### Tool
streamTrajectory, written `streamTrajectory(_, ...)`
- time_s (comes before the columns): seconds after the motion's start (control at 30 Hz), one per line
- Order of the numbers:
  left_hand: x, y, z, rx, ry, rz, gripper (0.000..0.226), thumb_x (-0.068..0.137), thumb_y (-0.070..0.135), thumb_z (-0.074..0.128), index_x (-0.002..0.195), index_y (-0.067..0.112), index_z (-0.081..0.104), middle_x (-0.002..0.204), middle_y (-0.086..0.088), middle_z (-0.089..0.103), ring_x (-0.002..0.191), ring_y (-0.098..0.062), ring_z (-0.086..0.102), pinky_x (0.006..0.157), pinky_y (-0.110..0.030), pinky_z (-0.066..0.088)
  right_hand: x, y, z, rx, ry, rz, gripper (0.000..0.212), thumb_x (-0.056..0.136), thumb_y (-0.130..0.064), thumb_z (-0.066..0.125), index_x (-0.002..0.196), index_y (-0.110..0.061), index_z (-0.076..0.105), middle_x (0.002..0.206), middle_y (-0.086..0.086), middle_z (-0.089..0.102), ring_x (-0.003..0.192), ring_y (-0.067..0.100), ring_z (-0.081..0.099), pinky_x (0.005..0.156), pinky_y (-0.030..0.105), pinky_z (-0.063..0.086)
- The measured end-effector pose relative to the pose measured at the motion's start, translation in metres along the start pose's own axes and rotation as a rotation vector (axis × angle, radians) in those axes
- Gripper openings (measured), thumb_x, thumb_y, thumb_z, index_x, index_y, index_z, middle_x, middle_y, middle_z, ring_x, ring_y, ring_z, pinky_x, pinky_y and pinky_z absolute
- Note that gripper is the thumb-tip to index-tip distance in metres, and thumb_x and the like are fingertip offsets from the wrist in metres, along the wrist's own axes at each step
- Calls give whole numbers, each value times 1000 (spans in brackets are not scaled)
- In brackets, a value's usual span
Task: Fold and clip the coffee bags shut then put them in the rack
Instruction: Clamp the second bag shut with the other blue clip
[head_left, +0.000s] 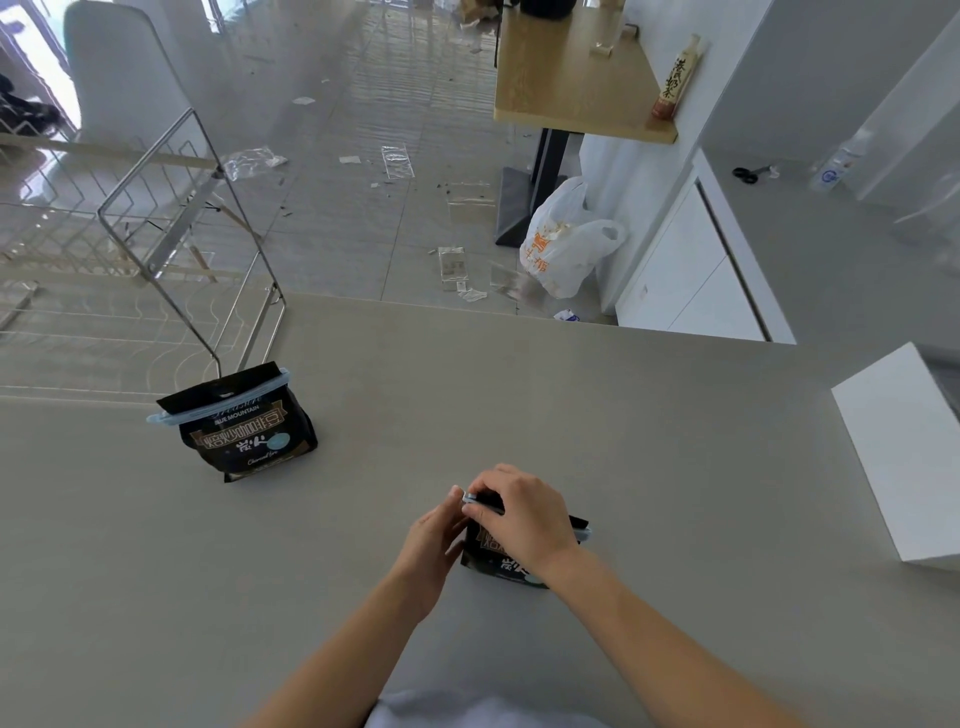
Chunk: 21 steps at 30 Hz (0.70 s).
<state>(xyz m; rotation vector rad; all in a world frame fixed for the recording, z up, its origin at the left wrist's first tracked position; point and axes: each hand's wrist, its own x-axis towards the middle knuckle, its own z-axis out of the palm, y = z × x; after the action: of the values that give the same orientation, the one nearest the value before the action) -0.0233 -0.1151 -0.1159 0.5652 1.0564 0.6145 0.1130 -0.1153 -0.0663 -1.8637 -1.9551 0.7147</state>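
A black coffee bag (506, 564) stands on the grey table (649, 441) near me, mostly hidden by my hands. My right hand (522, 514) covers its folded top and pinches a light-blue clip (583, 535) that runs along the fold. My left hand (434, 540) holds the bag's left edge, thumb at the clip's end. A second black coffee bag (249, 434) stands further left, its top folded and closed by a light-blue clip (228, 402). The wire rack (171, 228) rises at the table's far left, just behind that bag.
A white box (904, 441) sits at the table's right edge. Beyond the table are a littered floor, a white plastic bag (563, 244), a wooden side table (571, 73) with a bottle, and a white counter (810, 244) with scissors.
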Motion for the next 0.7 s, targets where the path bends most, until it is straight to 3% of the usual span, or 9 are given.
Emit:
streamTrajectory(0.07, 0, 2, 0, 19, 13, -2, 39, 80, 53, 55, 101, 25, 71, 115, 6, 70, 117, -9, 56, 107, -36, 36, -2, 0, -3, 62, 12, 0, 20, 82, -43, 65, 97, -30, 62, 90, -10, 68, 83, 8, 61, 69, 26, 47)
streamTrajectory(0.2, -3, 6, 7, 138, 6, 63, 50, 72, 63, 57, 104, 26, 69, 116, 5, 67, 116, -8, 55, 105, -36, 37, -6, 3, -10, 82, 68, -30, 12, 80, -36, 69, 79, -26, 63, 86, -12, 62, 77, 3, 53, 64, 25, 47)
streamTrajectory(0.33, -5, 6, 12, 203, 19, 115, 33, 86, 52, 50, 95, 29, 72, 107, 9, 71, 111, -4, 58, 100, -33, 40, -8, 2, -8, 46, 113, -45, 12, 79, -30, 70, 73, -23, 62, 80, -10, 61, 76, 6, 53, 62, 28, 47)
streamTrajectory(0.5, -10, 4, 12, 296, 15, 190, 32, 95, 38, 41, 85, 31, 70, 86, 12, 69, 93, -4, 63, 88, -26, 46, -16, 2, -3, 82, 149, -107, 14, 81, -23, 69, 74, -14, 62, 78, -3, 63, 74, 13, 56, 63, 32, 49)
streamTrajectory(0.6, -13, -2, 10, 335, 45, 257, 33, 98, 28, 37, 87, 35, 67, 87, 12, 70, 90, -4, 62, 77, -16, 49, -21, -3, -3, 75, 146, -203, 17, 83, -21, 67, 72, -12, 58, 76, 0, 61, 73, 15, 54, 64, 30, 46)
streamTrajectory(0.7, -13, -2, 9, 355, 69, 299, 24, 97, 29, 38, 100, 30, 62, 92, 7, 69, 85, 0, 64, 69, -9, 48, -23, -8, -4, 97, 182, -233, 16, 82, -18, 68, 71, -10, 59, 74, 1, 62, 71, 15, 55, 65, 25, 44)
